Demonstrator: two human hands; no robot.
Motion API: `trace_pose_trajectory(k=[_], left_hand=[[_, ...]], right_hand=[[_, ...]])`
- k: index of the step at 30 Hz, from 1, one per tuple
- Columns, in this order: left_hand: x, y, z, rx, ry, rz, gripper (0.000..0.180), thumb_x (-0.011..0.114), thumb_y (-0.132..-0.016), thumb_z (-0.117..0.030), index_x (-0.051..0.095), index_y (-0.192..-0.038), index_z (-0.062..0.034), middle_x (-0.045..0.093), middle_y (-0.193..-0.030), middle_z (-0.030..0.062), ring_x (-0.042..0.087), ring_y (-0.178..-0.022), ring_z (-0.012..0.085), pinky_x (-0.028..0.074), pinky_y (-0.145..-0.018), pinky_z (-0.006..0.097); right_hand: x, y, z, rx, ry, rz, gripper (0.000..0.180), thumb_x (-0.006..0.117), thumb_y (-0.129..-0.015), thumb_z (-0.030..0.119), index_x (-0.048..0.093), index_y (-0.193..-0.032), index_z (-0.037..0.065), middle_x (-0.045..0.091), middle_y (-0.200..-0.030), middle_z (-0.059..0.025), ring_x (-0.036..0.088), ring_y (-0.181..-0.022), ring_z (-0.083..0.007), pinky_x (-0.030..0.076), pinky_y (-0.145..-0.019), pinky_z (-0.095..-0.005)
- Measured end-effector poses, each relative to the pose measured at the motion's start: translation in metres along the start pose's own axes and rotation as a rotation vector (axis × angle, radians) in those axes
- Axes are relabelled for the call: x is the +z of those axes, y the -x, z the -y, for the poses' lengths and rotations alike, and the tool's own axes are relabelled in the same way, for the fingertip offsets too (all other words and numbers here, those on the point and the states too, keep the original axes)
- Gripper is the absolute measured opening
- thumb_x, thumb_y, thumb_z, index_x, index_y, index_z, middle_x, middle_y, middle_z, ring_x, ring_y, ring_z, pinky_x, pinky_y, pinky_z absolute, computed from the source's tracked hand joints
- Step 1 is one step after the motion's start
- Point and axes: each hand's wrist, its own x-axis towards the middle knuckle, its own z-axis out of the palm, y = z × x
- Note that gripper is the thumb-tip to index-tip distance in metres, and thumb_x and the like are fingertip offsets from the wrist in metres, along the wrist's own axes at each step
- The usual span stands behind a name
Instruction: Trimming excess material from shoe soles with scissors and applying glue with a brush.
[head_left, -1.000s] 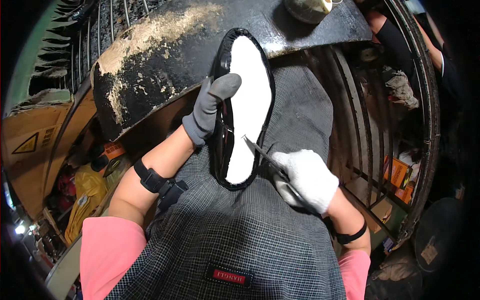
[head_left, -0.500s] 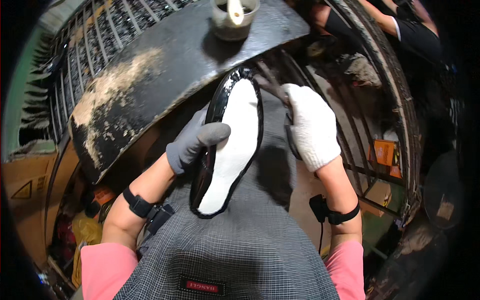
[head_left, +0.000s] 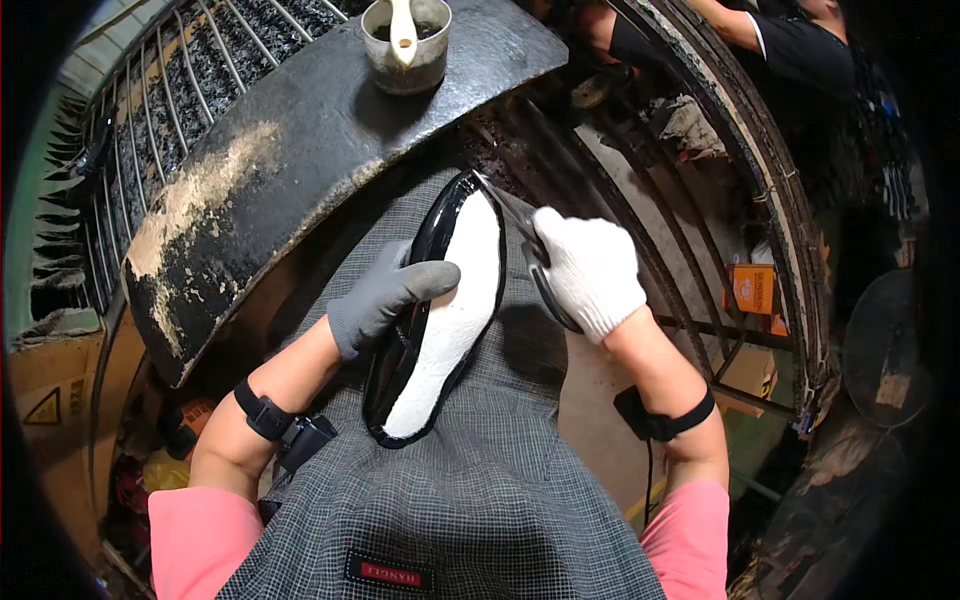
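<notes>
A glossy black shoe upper [head_left: 432, 238] lies with its underside up over my lap, its toe pointing away from me. A white insole [head_left: 445, 320] fills the underside. My left hand [head_left: 385, 295], in a grey glove, grips the shoe from its left side, with the thumb over the edge onto the white surface. In a white knitted glove, my right hand [head_left: 588, 270] is closed round dark-handled scissors [head_left: 518, 212]. Their pointed blades meet the upper's edge at the toe. My palm and fingers hide part of the handles.
Ahead, a worn black board [head_left: 300, 150] carries a grey pot [head_left: 405, 70] with a white-handled brush [head_left: 402, 30] across it. Metal bars [head_left: 170, 90] stand behind it. A dark rack frame [head_left: 770, 190] curves along the right, with an orange box [head_left: 752, 288] nearby. Another person's arm [head_left: 735, 22] shows at upper right.
The scissors have come in from beside the toe, and their tips now touch its edge. Both hands and the shoe sit slightly further left, while the view has shifted.
</notes>
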Motion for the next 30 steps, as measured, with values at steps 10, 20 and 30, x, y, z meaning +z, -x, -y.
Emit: trace_pose_trajectory(k=[10, 20, 30], left_hand=[[-0.014, 0.075, -0.028, 0.689, -0.065, -0.470, 0.060, 0.078, -0.084, -0.009, 0.052, -0.138, -0.0012, 0.062, -0.131, 0.0155, 0.065, -0.118, 0.0222, 0.056, -0.098, 0.038], [-0.064, 0.098, -0.042, 0.597, -0.757, -0.265, 0.081, 0.075, -0.092, -0.027, 0.032, -0.156, -0.0005, 0.050, -0.149, 0.0147, 0.051, -0.137, 0.0248, 0.040, -0.116, 0.038], [-0.096, 0.060, -0.035, 0.706, -1.155, -0.166, 0.059, 0.070, -0.087, -0.017, 0.052, -0.142, -0.0033, 0.061, -0.135, 0.0146, 0.062, -0.119, 0.0339, 0.048, -0.104, 0.042]], right_hand=[[0.002, -0.063, 0.049, -0.064, -0.078, -0.025, 0.034, 0.077, -0.085, 0.030, 0.062, -0.109, 0.012, 0.068, -0.081, -0.0127, 0.069, -0.077, -0.0356, 0.054, -0.068, -0.0462], [-0.033, -0.171, 0.102, -0.494, -0.121, -0.330, 0.003, 0.066, -0.084, 0.012, 0.064, -0.085, 0.013, 0.066, -0.076, -0.0094, 0.069, -0.072, -0.0303, 0.055, -0.065, -0.0432], [-0.053, -0.263, 0.023, -0.671, 0.234, -0.262, 0.026, 0.068, -0.082, 0.011, 0.073, -0.107, 0.019, 0.068, -0.109, -0.0044, 0.067, -0.101, -0.0286, 0.056, -0.086, -0.0374]])
